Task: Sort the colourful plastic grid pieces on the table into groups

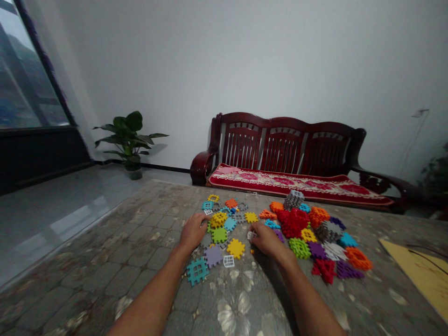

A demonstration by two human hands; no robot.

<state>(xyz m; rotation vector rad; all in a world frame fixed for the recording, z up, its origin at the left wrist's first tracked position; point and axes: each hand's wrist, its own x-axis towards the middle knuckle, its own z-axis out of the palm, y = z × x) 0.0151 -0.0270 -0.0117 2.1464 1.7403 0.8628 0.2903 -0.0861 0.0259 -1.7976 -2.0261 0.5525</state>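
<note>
My right hand [265,239] is closed, its fingertips pinching a small white window-frame piece [251,235] just above the tabletop. My left hand [193,232] rests at the left edge of the loose pieces, index finger and thumb apart, beside a stack of yellow interlocking tiles [219,219]; its other fingers are hidden. Near the left fingertips lies a white piece [208,212]. Between the hands are a lime green tile [219,235], a light blue tile [230,224] and a yellow tile [251,217]. Closer to me lie another yellow tile [236,248], a lavender tile [213,255], a teal window tile [198,270] and a white lattice window [228,261].
Right of my right hand is a large pile of coloured tiles, with red ones [293,223] in the middle. A yellow board [416,270] with a dark cable lies at the table's right. Beyond the patterned table [140,242] stand a wooden bench [280,144] and a potted plant [129,135].
</note>
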